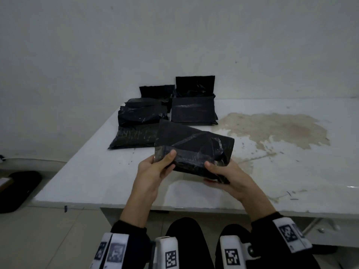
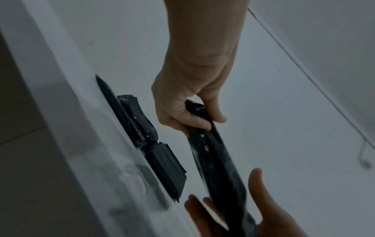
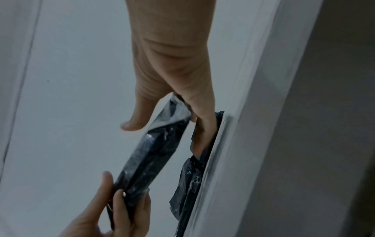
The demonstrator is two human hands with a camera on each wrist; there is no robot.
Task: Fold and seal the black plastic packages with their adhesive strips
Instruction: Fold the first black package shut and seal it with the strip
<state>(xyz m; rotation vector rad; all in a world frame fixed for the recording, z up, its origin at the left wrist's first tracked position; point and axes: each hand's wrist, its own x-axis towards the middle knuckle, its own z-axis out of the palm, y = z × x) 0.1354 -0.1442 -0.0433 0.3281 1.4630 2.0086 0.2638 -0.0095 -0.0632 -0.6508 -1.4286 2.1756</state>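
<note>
Both hands, L (image 1: 155, 167) & R (image 1: 221, 173), pinch black package (image 1: 194, 150) above table (image 1: 97, 171), mid-fold; next prob. flap onto adhesive strip.

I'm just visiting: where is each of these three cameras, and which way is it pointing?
Head: worn on the head, looking forward and down at the white table; shows both forearms, left hand and right hand gripping the black package.
Left wrist: looks along the left hand across to the right hand.
Right wrist: looks along the right hand towards the left hand.
Shared: all three show both hands, the held package and the piled packages.
</note>
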